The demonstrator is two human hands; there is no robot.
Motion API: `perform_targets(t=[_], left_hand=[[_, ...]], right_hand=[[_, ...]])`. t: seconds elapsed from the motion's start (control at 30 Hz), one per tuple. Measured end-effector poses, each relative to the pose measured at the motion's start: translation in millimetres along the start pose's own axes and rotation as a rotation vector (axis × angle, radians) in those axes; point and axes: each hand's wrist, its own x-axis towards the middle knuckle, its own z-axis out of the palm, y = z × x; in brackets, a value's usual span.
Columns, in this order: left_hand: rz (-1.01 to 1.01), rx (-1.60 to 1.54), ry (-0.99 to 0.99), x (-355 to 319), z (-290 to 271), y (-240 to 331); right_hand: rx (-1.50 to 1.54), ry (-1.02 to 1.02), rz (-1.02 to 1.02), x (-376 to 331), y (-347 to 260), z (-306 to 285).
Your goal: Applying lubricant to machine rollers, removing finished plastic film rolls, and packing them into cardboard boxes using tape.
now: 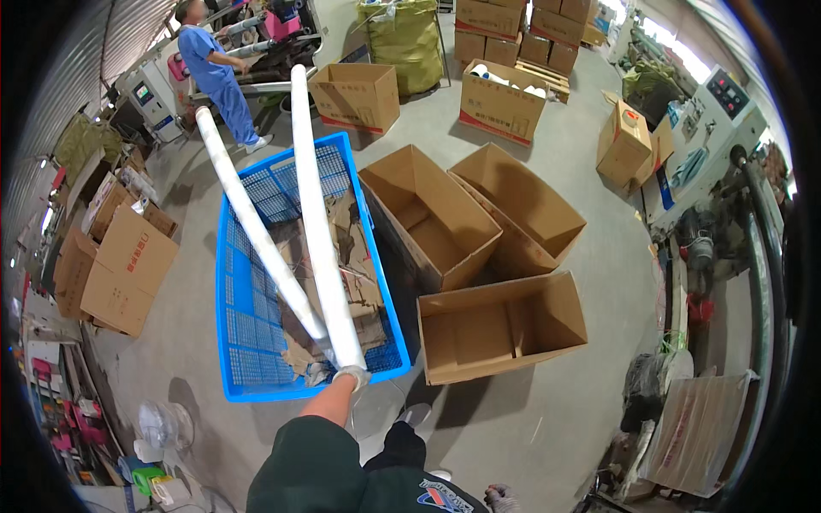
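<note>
A long white roll (313,197) slants up out of a blue plastic crate (224,308). My left hand (352,375), in a pale glove, is closed around its near end at the crate's front rim. Beside it leans a second, thinner white roll (252,218). Its lower end rests in the crate close to my left hand, and its far end pokes over the back rim. Torn brown cardboard (369,316) lies in the crate under both rolls. Low at the picture's bottom edge, my gloved right hand (502,498) hangs by my body; its fingers are too small and cut off to read.
Three opened cardboard boxes, including the nearest box (505,329), stand right of the crate. Farther back are another box (357,94) and a box of white rolls (500,107). A person in blue (214,73) stands at a machine back left. A control cabinet (714,111) stands right.
</note>
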Motion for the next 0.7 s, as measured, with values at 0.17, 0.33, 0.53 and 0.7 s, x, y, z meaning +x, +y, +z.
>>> perform_targets(t=[0.17,0.33,0.53,0.7], left_hand=[[0.211,-0.038,0.088,-78.6,-13.3,63.1],[0.297,0.016,0.159,-92.2,34.8,121.9],[0.495,0.135,-0.106,-87.7,52.3,224.9],[0.415,-0.159,0.109,-159.8,65.2,330.1]], right_hand=[[0.447,0.149,0.248,14.8,16.9,-34.0],[0.555,0.194,0.338,2.5,56.7,-62.2],[0.249,0.136,0.273,-32.2,163.2,-113.2],[0.239,0.208,0.334,-63.0,225.7,-219.1]])
